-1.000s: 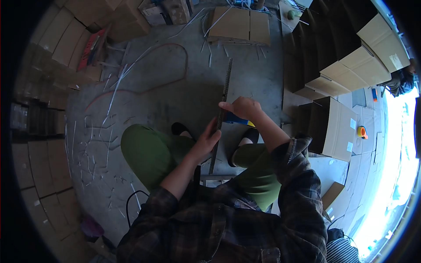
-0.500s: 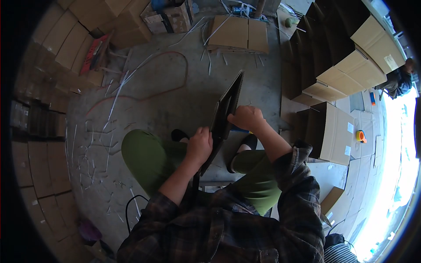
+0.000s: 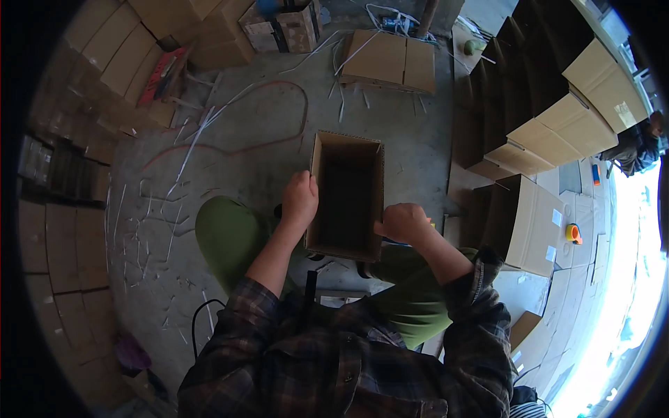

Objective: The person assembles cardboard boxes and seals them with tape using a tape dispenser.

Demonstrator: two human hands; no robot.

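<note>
Open-topped corrugated carton (image 3: 348, 155) between both hands.
Left hand (image 3: 300, 200): fingers grip the left wall (image 3: 320, 188). Right hand (image 3: 407, 224): at the right wall (image 3: 378, 184); finger closure cannot be told.

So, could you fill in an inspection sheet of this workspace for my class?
Surface: grey floor, marked in places.
Job's things: open-topped carton, held up; blue-and-yellow thing, mostly hidden.
Clutter: pale strips strewn over the floor, mostly at left.
Grips: left grip closed on the carton's left wall; right grip at its right wall, closure unclear.
Cables: black cable looping at lower left; reddish line on the floor, hose or cord unclear.
Surroundings: stacked cartons at left, open cartons at right, another person at right edge.
</note>
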